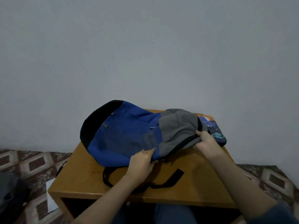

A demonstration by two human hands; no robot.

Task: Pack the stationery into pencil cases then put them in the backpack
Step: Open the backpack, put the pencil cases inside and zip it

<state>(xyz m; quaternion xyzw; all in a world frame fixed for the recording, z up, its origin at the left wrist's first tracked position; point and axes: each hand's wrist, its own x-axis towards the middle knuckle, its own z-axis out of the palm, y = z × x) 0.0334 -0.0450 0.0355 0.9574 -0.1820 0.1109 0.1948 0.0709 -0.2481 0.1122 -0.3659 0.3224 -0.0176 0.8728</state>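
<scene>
A blue, grey and black backpack [123, 139] lies flat on a small wooden table [194, 183], its black straps [161, 185] trailing toward the near edge. The left hand [142, 160] reaches in from below with the forearm angled up. Its fingers lie fairly straight on the blue fabric and its thumb is at the bag's lower edge by the zipper; whether this grip pinches the cloth I cannot tell. The right hand [207, 143] comes in over the table's right side. Its grip is clamped on the grey flap at the dark zipper opening, fingers curled round the fabric. A dark patterned pencil case [216, 133] lies on the table's far right corner, just behind that hand and touching the backpack.
</scene>
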